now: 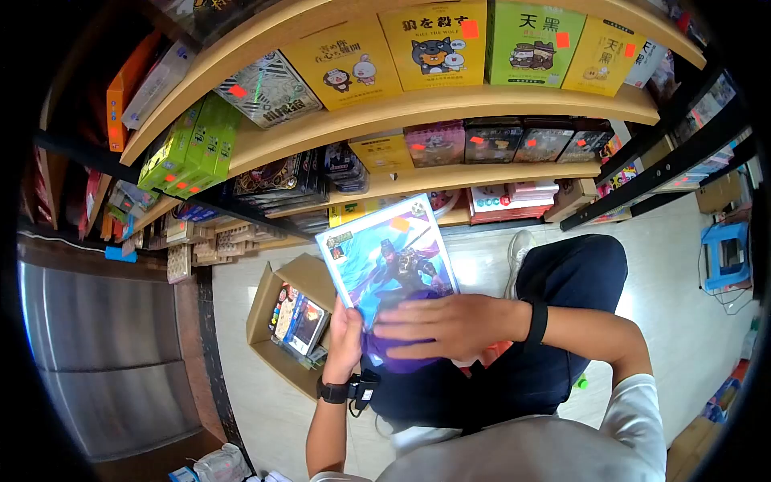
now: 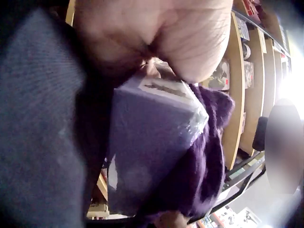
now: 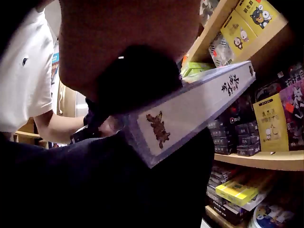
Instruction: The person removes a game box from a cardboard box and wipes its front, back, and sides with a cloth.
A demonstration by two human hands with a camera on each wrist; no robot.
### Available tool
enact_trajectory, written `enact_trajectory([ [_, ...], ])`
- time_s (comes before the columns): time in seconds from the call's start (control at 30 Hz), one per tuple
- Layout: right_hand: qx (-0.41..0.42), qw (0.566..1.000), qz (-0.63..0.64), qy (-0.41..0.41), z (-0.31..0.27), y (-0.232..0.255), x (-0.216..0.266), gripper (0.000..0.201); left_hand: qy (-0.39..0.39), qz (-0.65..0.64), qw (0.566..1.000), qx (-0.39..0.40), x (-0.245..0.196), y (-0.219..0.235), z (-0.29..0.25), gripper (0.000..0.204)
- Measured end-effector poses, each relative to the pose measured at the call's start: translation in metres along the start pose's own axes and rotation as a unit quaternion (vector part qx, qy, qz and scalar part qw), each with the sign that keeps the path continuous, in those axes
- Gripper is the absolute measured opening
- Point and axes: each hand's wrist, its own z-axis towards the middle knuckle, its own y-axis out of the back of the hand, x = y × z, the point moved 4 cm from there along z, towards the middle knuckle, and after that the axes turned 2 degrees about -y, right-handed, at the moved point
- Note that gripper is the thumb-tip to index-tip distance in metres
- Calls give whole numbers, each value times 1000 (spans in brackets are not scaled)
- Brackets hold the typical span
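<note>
Flat box (image 1: pixel 401 257) with a warrior on its blue cover is held tilted above the person's lap, in front of the shelves. I have the left hand (image 1: pixel 347 337) gripping its lower left edge, thumb toward the cover. The right hand (image 1: pixel 450 325) is open, fingers nearly straight, laid over a purple cloth (image 1: pixel 409 365) against the lower cover (the side view shows clear film round the box, with dark lettering along its white edge).

Beyond the left forearm, on the pale floor, I see an open carton (image 1: pixel 313 277), flaps up. Packed goods lie inside it: a dark-fronted pack (image 1: pixel 309 325) on top and colourful pieces (image 1: pixel 283 309) beside that; what is underneath I can't tell.

Farther off, wooden shelves (image 1: pixel 361 112) hold boxed goods. Green boxes (image 1: pixel 193 145) stand at the left, yellow boxes (image 1: pixel 438 48) above, and dark boxes (image 1: pixel 491 140) lower down (many bear orange-red stickers). Well apart, at the right, is a blue stool (image 1: pixel 723 249).
</note>
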Motion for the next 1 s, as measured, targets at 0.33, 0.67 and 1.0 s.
enact_trajectory([
  [0.33, -62, 995, 8, -76, -9, 19, -28, 60, 19, -28, 999, 4, 12, 8, 3, 75],
  [0.67, -134, 976, -6, -173, -14, 35, -45, 64, 20, -77, 997, 24, 11, 6, 6, 68],
  [1.0, -22, 999, 41, 29, 0, -9, 3, 29, -18, -19, 999, 47, 7, 4, 3, 71],
])
